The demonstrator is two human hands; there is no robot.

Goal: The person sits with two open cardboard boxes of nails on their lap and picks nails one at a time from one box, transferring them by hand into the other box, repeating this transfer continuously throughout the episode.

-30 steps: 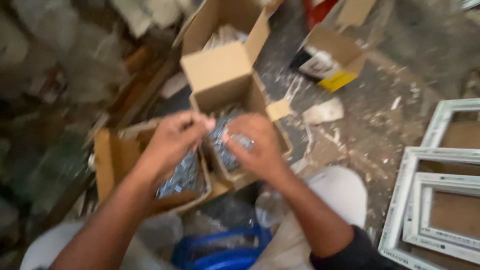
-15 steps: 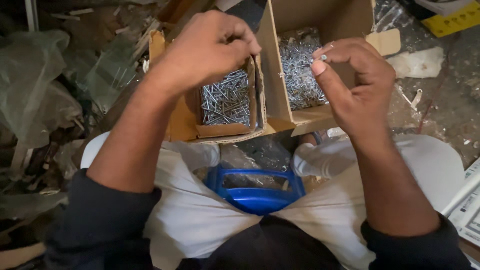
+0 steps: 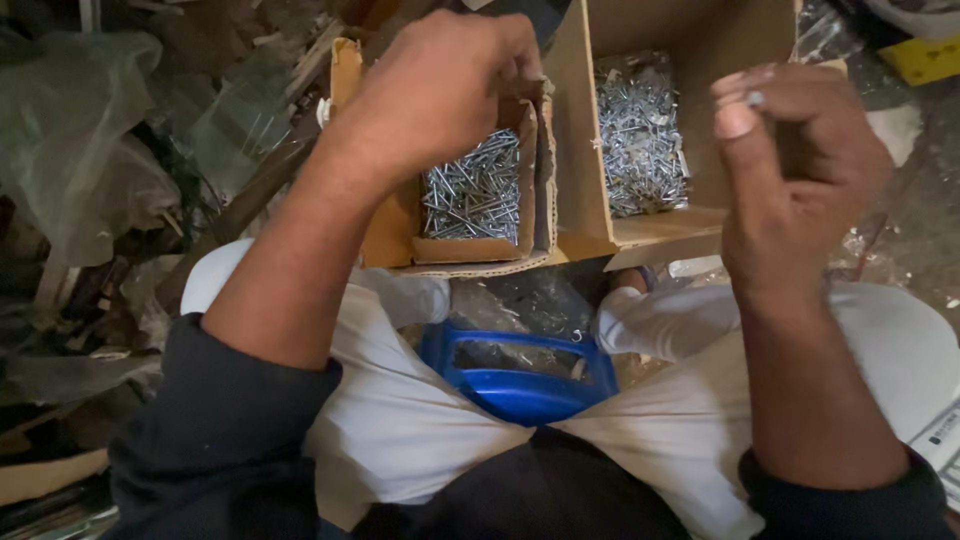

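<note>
My left hand (image 3: 440, 90) is closed on the top edge of a small cardboard box (image 3: 470, 245) that holds several silver nails (image 3: 475, 190). My right hand (image 3: 800, 170) is raised to the right, its fingertips pinched on a small silver nail (image 3: 755, 98). Between the hands stands a larger cardboard box (image 3: 640, 235) with a heap of silver nails (image 3: 635, 140) inside. Both boxes sit on the floor in front of my knees.
I sit on a blue plastic stool (image 3: 515, 370), knees in white trousers either side. Crumpled clear plastic sheeting (image 3: 90, 130) and wooden scraps lie at the left. A yellow object (image 3: 925, 55) lies top right on the dusty floor.
The view has tilted down from the boxes on the floor toward my lap. My right hand has lifted away from the larger box with a nail pinched; my left hand stays on the small box.
</note>
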